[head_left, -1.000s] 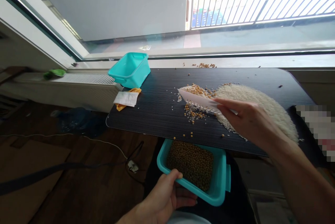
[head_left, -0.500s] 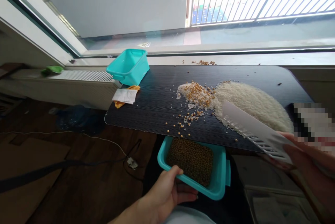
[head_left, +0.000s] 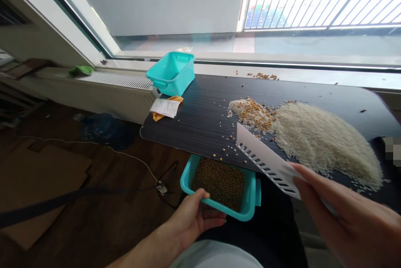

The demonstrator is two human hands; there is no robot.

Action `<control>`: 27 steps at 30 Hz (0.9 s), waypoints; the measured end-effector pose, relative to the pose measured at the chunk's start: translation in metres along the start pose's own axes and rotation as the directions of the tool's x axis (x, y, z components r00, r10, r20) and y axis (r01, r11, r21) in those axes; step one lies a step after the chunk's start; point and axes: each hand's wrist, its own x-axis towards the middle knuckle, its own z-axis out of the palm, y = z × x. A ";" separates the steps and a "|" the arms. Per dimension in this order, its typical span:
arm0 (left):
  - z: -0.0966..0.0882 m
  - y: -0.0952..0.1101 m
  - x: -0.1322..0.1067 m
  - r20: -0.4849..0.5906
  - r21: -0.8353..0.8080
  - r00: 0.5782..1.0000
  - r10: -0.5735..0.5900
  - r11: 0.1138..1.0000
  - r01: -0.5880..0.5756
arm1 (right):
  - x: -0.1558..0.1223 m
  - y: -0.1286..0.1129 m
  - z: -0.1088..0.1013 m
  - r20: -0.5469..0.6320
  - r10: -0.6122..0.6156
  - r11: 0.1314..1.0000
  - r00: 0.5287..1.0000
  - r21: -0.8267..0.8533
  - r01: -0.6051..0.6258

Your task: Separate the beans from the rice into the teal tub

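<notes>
My left hand (head_left: 191,218) grips the tub (head_left: 249,195) at six o'clock; my right hand (head_left: 347,209) pinches the slotted strip (head_left: 263,154) at four. Apparent step: sweeping stray yellow grains (head_left: 223,149); next stroke calls for a steady tub.

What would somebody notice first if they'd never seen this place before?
Probably the big heap of white grains on the right side of the dark table. Next, the bright turquoise tub at the table's far left corner. Then the hands: the left holds a second tub of little round beans at the near edge; the right grips a white slotted strip.
</notes>
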 end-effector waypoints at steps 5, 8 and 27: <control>-0.018 0.012 -0.001 -0.019 -0.040 0.998 0.056 0.998 -0.056 | 0.014 0.001 0.008 0.008 -0.137 0.991 0.991 0.006 0.137; -0.026 0.015 -0.001 -0.007 -0.054 0.998 0.060 0.997 -0.060 | 0.020 -0.010 0.011 0.044 -0.125 0.989 0.991 0.081 0.121; -0.040 0.022 -0.005 -0.009 -0.045 0.997 0.075 0.996 -0.076 | 0.072 -0.055 0.044 0.135 -0.152 0.959 0.979 0.259 0.114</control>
